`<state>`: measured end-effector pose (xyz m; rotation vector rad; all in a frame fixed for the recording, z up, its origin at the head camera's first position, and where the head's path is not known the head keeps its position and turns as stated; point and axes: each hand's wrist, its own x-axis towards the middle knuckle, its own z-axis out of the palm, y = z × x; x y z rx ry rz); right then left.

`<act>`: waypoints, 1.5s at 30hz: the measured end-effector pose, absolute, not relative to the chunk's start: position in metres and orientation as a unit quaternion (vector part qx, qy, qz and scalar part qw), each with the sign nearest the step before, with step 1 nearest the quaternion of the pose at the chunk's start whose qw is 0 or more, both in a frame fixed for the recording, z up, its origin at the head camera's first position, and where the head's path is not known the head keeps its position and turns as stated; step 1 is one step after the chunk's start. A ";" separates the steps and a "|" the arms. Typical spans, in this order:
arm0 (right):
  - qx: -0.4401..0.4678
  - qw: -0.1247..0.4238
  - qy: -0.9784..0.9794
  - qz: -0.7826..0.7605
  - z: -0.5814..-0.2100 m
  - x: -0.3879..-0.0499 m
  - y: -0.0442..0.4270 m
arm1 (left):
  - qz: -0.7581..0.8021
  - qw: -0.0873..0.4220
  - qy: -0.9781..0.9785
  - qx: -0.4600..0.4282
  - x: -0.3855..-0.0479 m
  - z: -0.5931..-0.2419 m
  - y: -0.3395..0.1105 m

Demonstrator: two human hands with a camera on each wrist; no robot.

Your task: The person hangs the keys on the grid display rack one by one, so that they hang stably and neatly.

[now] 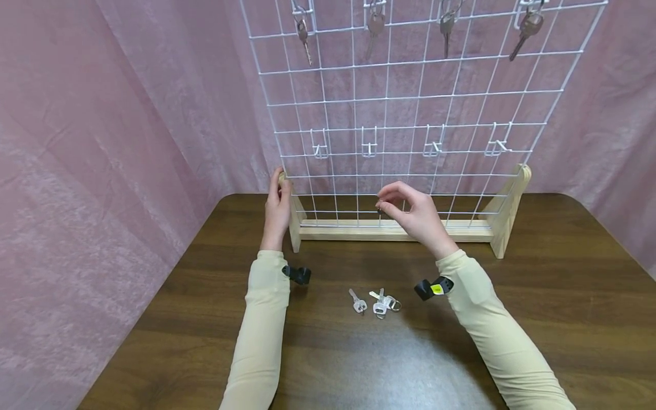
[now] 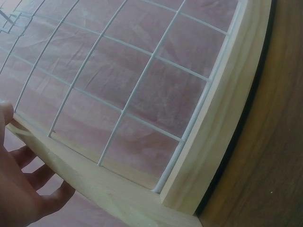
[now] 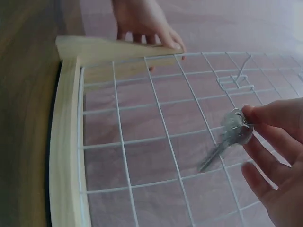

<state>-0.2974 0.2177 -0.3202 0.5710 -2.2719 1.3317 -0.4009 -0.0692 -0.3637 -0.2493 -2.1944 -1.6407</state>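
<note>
In the head view my right hand (image 1: 417,216) is raised in front of the lower part of a white wire grid (image 1: 353,102). Its thumb and forefinger pinch a small ring, and from the ring hangs a silver key (image 3: 225,139), clearest in the right wrist view. My left hand (image 1: 277,212) grips the upper end of the stand's left wooden side support (image 2: 71,170), thumb on one side and fingers on the other. Between my forearms, several loose silver keys (image 1: 380,308) with rings lie on the brown table (image 1: 328,353).
Several bare white hooks (image 1: 369,149) run along the grid's lower row. Higher up, keys (image 1: 447,25) hang from another row of hooks. The right wooden support (image 1: 507,219) stands beyond my right hand. A pink curtain (image 1: 154,114) falls behind the table.
</note>
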 end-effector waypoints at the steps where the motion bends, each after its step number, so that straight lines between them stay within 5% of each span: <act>1: 0.213 0.235 -0.830 0.459 -0.319 -0.297 0.216 | -0.586 0.194 -0.782 -0.089 -0.401 -0.364 -0.070; 6: 0.237 0.264 -0.840 0.411 -0.315 -0.293 0.212 | -0.589 0.191 -0.781 -0.085 -0.401 -0.363 -0.071; 18: 0.422 0.163 -0.773 0.444 -0.311 -0.285 0.212 | -0.585 0.186 -0.785 -0.086 -0.402 -0.364 -0.070; 35: 0.354 0.170 -0.781 0.485 -0.312 -0.281 0.205 | -0.594 0.187 -0.777 -0.088 -0.402 -0.363 -0.070; 45: 0.393 0.190 -0.780 0.448 -0.314 -0.284 0.204 | -0.596 0.186 -0.776 -0.091 -0.402 -0.364 -0.071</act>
